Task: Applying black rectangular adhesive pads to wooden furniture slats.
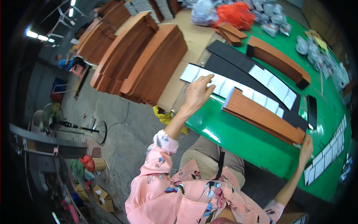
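Observation:
My left hand [199,92] is over the near-left part of a strip of white labels [220,85] on dark backing. Its thumb and forefinger are bent and apart, with nothing visible between them. In front of me a long reddish-brown wooden piece [261,115] lies at a slant on the green tabletop, partly covering the label strip. At its right end, my right hand [306,150] has its fingers closed on the wood's edge. Black flat sheets [231,69] lie beyond, with another white label sheet [274,86] on top of them.
A curved wooden piece with black ends [279,61] lies farther back. To its right are a small black strip [312,112] and more white labels [326,155]. Stacked wooden pieces [156,61] stand at left. Plastic-wrapped bundles [270,16] and a red bag [235,15] line the far side.

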A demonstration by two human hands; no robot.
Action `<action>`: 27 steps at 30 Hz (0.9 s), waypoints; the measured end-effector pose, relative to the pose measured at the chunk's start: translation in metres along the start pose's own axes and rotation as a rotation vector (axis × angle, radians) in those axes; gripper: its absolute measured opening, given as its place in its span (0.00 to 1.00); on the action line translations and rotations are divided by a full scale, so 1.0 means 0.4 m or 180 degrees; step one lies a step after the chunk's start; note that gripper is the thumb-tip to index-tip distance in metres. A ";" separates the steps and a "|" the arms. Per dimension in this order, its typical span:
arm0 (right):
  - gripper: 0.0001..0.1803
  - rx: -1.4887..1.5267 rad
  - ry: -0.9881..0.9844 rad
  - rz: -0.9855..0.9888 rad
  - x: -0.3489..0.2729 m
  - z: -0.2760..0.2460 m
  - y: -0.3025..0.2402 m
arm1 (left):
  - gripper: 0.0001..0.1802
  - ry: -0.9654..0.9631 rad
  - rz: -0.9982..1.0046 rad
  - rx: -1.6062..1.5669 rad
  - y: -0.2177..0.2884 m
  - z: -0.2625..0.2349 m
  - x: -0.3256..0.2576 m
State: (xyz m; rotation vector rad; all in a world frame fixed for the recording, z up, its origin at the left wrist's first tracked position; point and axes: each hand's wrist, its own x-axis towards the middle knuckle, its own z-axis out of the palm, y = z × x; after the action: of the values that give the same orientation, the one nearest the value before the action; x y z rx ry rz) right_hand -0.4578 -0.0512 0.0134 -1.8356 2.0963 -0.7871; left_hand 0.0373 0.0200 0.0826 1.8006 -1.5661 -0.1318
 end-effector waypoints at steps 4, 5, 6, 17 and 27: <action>0.18 0.1088 0.0040 0.0314 -0.038 -0.009 0.093 | 0.13 0.0735 0.0174 0.1692 -0.061 -0.258 -0.051; 0.17 0.1171 0.0194 0.0344 -0.056 -0.020 0.082 | 0.13 0.1097 0.0497 0.1855 -0.091 -0.309 -0.045; 0.17 0.1334 0.0197 0.0381 -0.060 -0.027 0.093 | 0.15 0.1244 0.0393 0.2240 -0.101 -0.357 -0.036; 0.15 0.1822 0.0231 0.0044 -0.103 -0.043 -0.100 | 0.33 0.0069 -0.1011 0.2299 -0.245 -0.476 0.119; 0.15 0.2548 0.0111 -0.0878 -0.225 -0.033 -0.376 | 0.30 0.0915 -0.0210 0.1314 -0.127 -0.402 0.019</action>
State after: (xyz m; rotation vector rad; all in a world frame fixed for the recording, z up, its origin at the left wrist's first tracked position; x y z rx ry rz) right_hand -0.3225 0.0297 0.0911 -1.6325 1.2377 -1.4595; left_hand 0.1640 0.0852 0.1728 2.0747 -1.3968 0.4322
